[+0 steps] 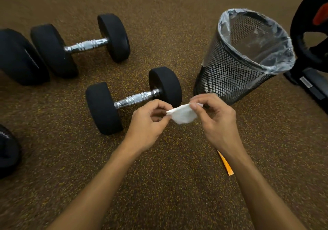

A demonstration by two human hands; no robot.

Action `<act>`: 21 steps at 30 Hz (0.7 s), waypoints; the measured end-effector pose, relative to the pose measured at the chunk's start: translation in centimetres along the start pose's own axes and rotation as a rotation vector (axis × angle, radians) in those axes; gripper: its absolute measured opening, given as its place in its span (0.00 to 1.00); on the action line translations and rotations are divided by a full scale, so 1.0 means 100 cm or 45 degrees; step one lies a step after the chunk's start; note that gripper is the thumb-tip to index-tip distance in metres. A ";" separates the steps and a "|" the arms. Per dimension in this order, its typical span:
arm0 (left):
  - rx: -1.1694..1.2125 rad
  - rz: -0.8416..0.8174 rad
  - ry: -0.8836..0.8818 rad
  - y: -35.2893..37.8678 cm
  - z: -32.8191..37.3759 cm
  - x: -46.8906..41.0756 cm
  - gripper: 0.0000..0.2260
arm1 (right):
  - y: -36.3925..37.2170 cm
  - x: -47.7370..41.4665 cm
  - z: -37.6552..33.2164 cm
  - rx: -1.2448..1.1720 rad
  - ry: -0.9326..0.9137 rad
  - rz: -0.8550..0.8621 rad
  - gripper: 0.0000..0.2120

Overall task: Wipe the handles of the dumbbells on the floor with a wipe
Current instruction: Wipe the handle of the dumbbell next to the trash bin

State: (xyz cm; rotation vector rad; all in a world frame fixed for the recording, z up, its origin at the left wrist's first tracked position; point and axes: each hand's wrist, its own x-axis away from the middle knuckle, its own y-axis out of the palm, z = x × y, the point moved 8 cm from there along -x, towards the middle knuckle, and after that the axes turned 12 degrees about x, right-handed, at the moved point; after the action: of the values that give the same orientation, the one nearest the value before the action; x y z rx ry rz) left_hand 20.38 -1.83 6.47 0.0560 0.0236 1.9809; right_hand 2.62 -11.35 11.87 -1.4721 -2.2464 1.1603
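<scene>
Head view, and the white wipe (182,114) is up in the air between both hands, crumpled and partly folded, hovering just in front of the nearer dumbbell (133,99). Left hand (149,123) pinches the wipe's left corner with curled fingers and thumb; right hand (215,121) pinches the right edge, thumb on top, fingers curled behind. That nearer dumbbell lies on the speckled brown floor (168,176), its chrome handle (136,98) bare and angled up to the right. A second dumbbell (79,45) lies further back on the left, beside another black weight (19,57). Right of the hands stands a black mesh bin (239,57) with a clear liner, close to the nearer dumbbell's right end. An orange strip (225,164) lies on the floor under the right forearm.
</scene>
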 end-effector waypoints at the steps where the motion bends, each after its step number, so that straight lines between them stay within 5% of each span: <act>1: 0.079 0.016 -0.064 0.000 -0.004 0.001 0.10 | 0.003 -0.001 -0.001 -0.028 -0.003 -0.007 0.04; 6: 0.348 0.148 -0.318 0.003 -0.020 0.006 0.18 | 0.012 -0.004 -0.004 -0.097 0.042 0.029 0.05; 16: 0.297 0.152 -0.304 -0.013 -0.028 0.001 0.21 | 0.012 -0.008 0.003 -0.157 0.155 0.069 0.04; 21: 0.346 0.059 -0.360 -0.019 -0.030 0.000 0.13 | 0.015 -0.009 0.005 -0.268 0.190 0.110 0.05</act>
State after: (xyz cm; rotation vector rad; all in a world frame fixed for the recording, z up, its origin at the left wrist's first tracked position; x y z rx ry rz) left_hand 22.00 -0.99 3.40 0.5160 0.1087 1.9876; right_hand 3.75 -12.08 10.68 -1.6881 -2.2781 0.8245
